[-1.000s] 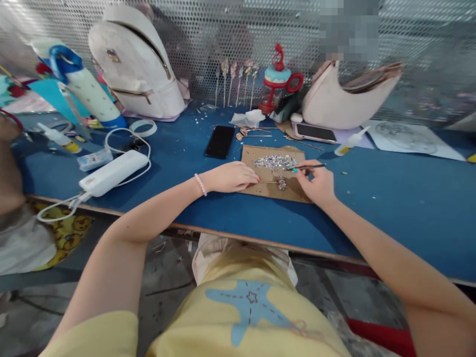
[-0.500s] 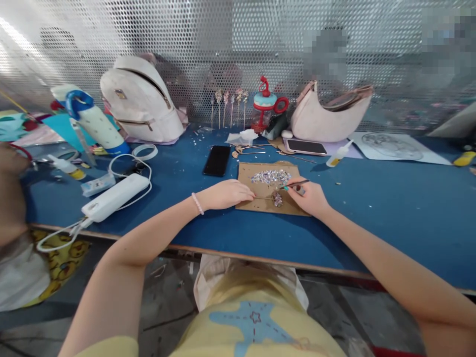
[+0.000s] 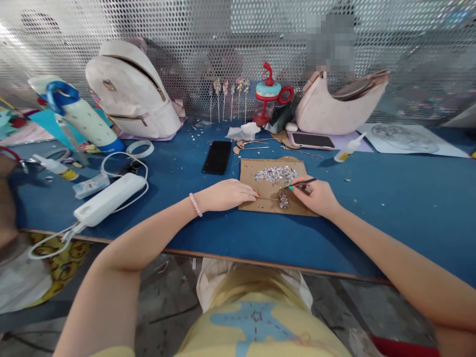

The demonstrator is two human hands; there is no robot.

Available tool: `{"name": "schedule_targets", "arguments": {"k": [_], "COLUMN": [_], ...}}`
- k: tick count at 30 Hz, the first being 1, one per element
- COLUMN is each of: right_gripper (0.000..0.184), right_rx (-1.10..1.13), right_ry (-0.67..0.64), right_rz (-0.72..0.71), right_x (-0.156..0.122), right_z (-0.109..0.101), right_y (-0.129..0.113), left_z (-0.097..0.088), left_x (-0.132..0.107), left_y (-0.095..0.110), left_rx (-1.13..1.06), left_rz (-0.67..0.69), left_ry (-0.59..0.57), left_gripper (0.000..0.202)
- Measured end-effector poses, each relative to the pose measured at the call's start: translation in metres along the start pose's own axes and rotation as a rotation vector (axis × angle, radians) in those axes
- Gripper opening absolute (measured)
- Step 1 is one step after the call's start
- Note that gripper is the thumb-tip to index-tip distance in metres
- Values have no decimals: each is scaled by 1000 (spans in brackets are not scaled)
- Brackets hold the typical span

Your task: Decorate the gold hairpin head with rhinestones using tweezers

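Note:
A brown cardboard sheet (image 3: 256,168) lies on the blue table (image 3: 390,198). A heap of small shiny stones (image 3: 276,173) sits on its far half. My left hand (image 3: 226,194) rests at the sheet's left edge, fingers pinched on a thin hairpin stick (image 3: 268,199). The stick's stone-covered head (image 3: 283,200) lies on the cardboard. My right hand (image 3: 316,196) is closed on a thin dark pick tool (image 3: 303,183), its tip close to the head and the heap.
A black phone (image 3: 217,156) lies left of the sheet; a white power bank (image 3: 109,198) with cable further left. Glue bottle (image 3: 347,148), second phone (image 3: 312,141), white backpack (image 3: 130,91), pink bag (image 3: 342,104), red-lidded jar (image 3: 269,94) and finished hairpins (image 3: 230,99) line the mesh wall.
The camera tilted up and back; both hands stay on the cardboard. My right hand with the tool shifted slightly nearer the stone-covered head.

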State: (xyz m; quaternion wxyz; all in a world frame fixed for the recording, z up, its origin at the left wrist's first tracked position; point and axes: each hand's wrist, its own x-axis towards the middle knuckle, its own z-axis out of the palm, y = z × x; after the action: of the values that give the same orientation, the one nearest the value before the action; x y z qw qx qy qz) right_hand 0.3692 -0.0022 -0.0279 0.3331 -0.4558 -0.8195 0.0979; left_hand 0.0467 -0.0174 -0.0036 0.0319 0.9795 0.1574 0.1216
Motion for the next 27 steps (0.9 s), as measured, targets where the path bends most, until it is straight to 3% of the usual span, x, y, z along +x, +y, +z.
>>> {"name": "schedule_targets", "arguments": {"k": [27], "right_gripper": [13], "right_rx": [-19], "right_ry": [29], "right_rz": [-48], "right_x": [0], "right_z": [-2], "right_y": [-1], "left_z": [-2], "left_x": [0], "left_y": [0], "left_rx": [-49], "left_rz": [-13], "left_ry": [0], "left_gripper": [26]}}
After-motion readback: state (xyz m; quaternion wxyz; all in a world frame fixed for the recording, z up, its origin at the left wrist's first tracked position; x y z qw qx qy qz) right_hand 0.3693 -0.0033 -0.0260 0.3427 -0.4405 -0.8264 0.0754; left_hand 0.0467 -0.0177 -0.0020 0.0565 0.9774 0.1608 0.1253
